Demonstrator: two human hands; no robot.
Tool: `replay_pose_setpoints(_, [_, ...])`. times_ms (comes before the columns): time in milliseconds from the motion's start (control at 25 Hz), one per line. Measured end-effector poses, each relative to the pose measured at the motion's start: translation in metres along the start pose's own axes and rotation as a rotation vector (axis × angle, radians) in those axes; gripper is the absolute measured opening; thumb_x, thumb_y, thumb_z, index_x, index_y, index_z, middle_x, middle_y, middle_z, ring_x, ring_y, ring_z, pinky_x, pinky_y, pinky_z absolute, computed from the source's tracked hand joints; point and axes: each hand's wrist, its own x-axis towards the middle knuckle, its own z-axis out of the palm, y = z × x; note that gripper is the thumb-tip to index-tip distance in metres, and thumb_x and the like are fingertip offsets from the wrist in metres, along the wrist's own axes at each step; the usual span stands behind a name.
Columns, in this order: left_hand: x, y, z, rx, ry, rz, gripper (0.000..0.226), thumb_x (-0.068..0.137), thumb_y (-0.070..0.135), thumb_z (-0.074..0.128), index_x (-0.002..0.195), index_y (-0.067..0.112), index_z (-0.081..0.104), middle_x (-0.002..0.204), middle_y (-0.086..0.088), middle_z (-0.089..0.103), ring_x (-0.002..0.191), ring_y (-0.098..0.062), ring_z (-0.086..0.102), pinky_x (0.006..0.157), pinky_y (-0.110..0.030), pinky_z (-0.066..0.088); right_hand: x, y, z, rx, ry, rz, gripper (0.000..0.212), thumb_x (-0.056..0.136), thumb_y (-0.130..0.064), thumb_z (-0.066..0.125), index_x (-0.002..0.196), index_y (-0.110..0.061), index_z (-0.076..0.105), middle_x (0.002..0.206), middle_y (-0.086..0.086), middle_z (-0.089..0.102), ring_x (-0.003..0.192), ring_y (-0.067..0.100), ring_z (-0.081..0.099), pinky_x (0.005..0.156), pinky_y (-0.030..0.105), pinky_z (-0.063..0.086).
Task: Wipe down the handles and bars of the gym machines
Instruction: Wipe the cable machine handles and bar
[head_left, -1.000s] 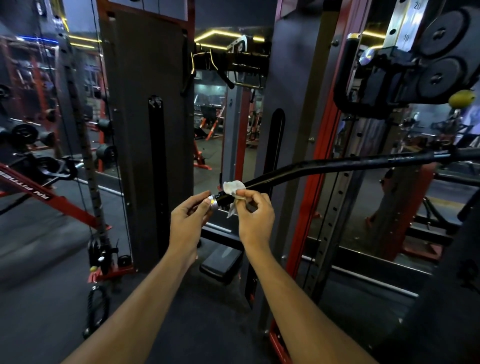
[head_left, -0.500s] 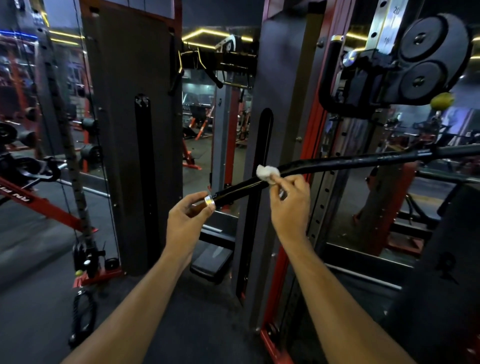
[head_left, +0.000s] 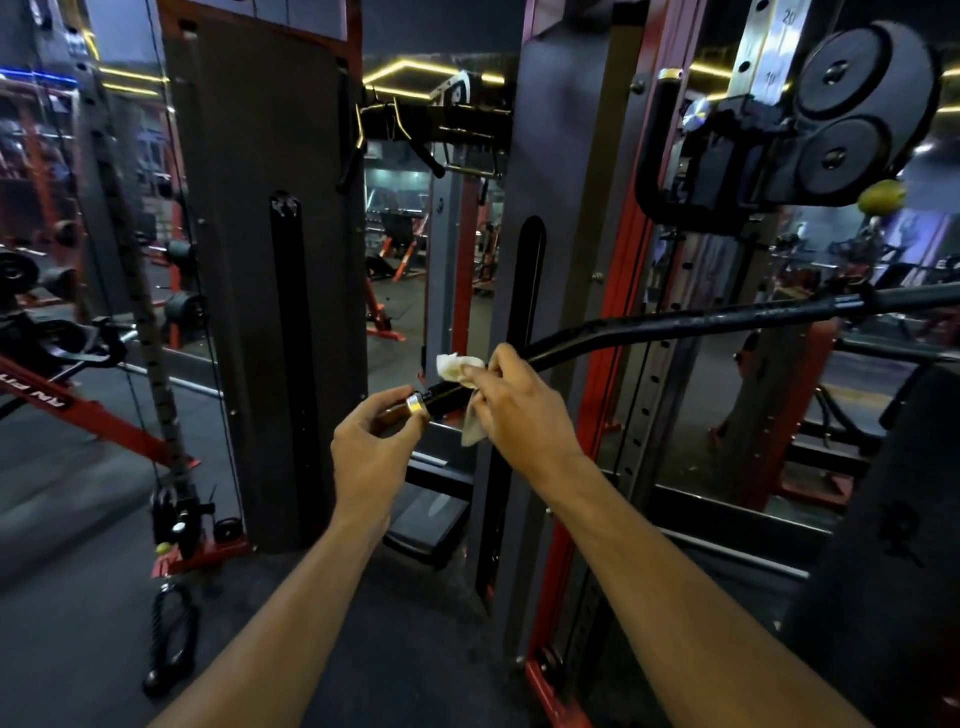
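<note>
While the black lat pulldown bar (head_left: 675, 325) runs in from the right edge of the head view and bends down toward the middle of the frame, both hands meet at its lower left end. The left hand (head_left: 371, 447) curls its thumb and fingers around the very tip of the bar, pinching it at the silver end cap (head_left: 415, 404). The right hand (head_left: 519, 410) sits just beside it, a little farther up the bar, with its fingers curled over the bar and gripping a crumpled white cloth (head_left: 457, 371) against it. Part of the cloth bunches up above the fingers, and a loose flap hangs below the bar under the palm.

Behind the hands stand two dark shrouds of the cable machine: the left weight-stack cover (head_left: 260, 260) with a long vertical slot, and the right weight-stack cover (head_left: 566, 208) edged by a red upright (head_left: 618, 338). Between them a mirror (head_left: 405, 249) reflects more gym equipment and yellow ceiling lights. At upper right a black pulley carriage (head_left: 841, 114) with two round wheels rides on a numbered silver rail (head_left: 763, 57). Low on the left, a black rope handle (head_left: 171, 634) hangs near the dark floor (head_left: 78, 623).
</note>
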Motion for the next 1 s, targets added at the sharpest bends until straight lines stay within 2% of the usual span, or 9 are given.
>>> replay_pose_setpoints(80, [-0.001, 0.002, 0.0, 0.011, 0.008, 0.001, 0.029, 0.088, 0.012, 0.079, 0.11, 0.03, 0.075, 0.105, 0.005, 0.075, 0.1, -0.007, 0.071, 0.087, -0.027, 0.058, 0.003, 0.017, -0.008, -0.03, 0.01, 0.027, 0.029, 0.092, -0.016, 0.068, 0.12, -0.016, 0.067, 0.103, 0.003, 0.046, 0.083, 0.018, 0.058, 0.054, 0.027, 0.049])
replay_pose_setpoints(320, [-0.002, 0.008, 0.0, 0.16, -0.025, 0.045, 0.027, 0.088, 0.014, 0.077, 0.109, 0.03, 0.07, 0.106, 0.004, 0.07, 0.097, -0.007, 0.069, 0.076, -0.017, 0.057, 0.013, 0.086, -0.051, -0.134, 0.07, 0.208, 0.021, 0.092, -0.011, 0.064, 0.111, -0.01, 0.071, 0.097, 0.007, 0.048, 0.079, 0.021, 0.055, 0.061, 0.027, 0.043])
replay_pose_setpoints(360, [0.0, 0.011, 0.003, 0.248, -0.035, 0.088, 0.025, 0.089, 0.018, 0.075, 0.11, 0.03, 0.068, 0.108, 0.007, 0.067, 0.099, -0.009, 0.067, 0.077, -0.02, 0.056, 0.014, 0.088, -0.052, -0.12, 0.076, 0.239, 0.021, 0.093, -0.011, 0.062, 0.113, -0.009, 0.071, 0.098, 0.009, 0.05, 0.081, 0.023, 0.055, 0.064, 0.028, 0.045])
replay_pose_setpoints(440, [0.009, 0.019, 0.015, 0.478, -0.093, 0.214, 0.033, 0.089, 0.03, 0.07, 0.122, 0.031, 0.064, 0.118, 0.011, 0.059, 0.111, -0.012, 0.058, 0.09, -0.027, 0.049, 0.012, 0.08, -0.046, -0.08, 0.066, 0.223, 0.021, 0.094, -0.01, 0.059, 0.111, -0.007, 0.071, 0.099, 0.01, 0.05, 0.081, 0.025, 0.056, 0.067, 0.031, 0.05])
replay_pose_setpoints(520, [0.02, 0.029, 0.039, 0.71, -0.246, 0.295, 0.048, 0.091, 0.04, 0.067, 0.137, 0.029, 0.056, 0.129, 0.007, 0.055, 0.123, -0.017, 0.049, 0.103, -0.037, 0.041, 0.009, 0.071, -0.033, -0.071, 0.026, 0.145, 0.02, 0.093, -0.01, 0.061, 0.111, -0.007, 0.07, 0.099, 0.007, 0.048, 0.077, 0.022, 0.057, 0.066, 0.031, 0.05])
replay_pose_setpoints(560, [0.025, 0.033, 0.051, 0.833, -0.318, 0.313, 0.05, 0.092, 0.045, 0.066, 0.138, 0.029, 0.055, 0.13, 0.004, 0.058, 0.125, -0.021, 0.051, 0.107, -0.043, 0.039, 0.008, 0.07, -0.03, -0.077, -0.004, 0.128, 0.021, 0.092, -0.009, 0.063, 0.112, -0.009, 0.069, 0.1, 0.006, 0.048, 0.076, 0.021, 0.057, 0.063, 0.028, 0.049])
replay_pose_setpoints(640, [0.031, 0.036, 0.07, 1.011, -0.392, 0.303, 0.04, 0.094, 0.053, 0.062, 0.127, 0.031, 0.059, 0.116, 0.007, 0.067, 0.117, -0.023, 0.06, 0.113, -0.054, 0.034, 0.009, 0.076, -0.027, -0.09, -0.042, 0.145, 0.026, 0.09, -0.009, 0.067, 0.117, -0.012, 0.068, 0.102, 0.005, 0.048, 0.079, 0.019, 0.059, 0.061, 0.024, 0.043])
replay_pose_setpoints(840, [0.032, 0.028, 0.077, 1.113, -0.371, 0.339, 0.027, 0.096, 0.056, 0.058, 0.118, 0.041, 0.064, 0.093, 0.016, 0.068, 0.112, -0.017, 0.063, 0.119, -0.067, 0.017, 0.001, 0.115, -0.041, -0.222, -0.046, 0.181, 0.038, 0.085, -0.007, 0.072, 0.121, -0.017, 0.066, 0.105, 0.006, 0.048, 0.082, 0.02, 0.062, 0.062, 0.033, 0.06])
replay_pose_setpoints(1000, [0.024, 0.034, 0.084, 1.147, -0.35, 0.32, 0.032, 0.094, 0.057, 0.062, 0.12, 0.038, 0.065, 0.095, 0.014, 0.07, 0.115, -0.018, 0.063, 0.119, -0.069, 0.015, -0.005, 0.159, -0.064, -0.372, -0.073, 0.291, 0.04, 0.089, -0.013, 0.068, 0.128, -0.016, 0.06, 0.112, 0.003, 0.051, 0.097, 0.019, 0.056, 0.077, 0.031, 0.059])
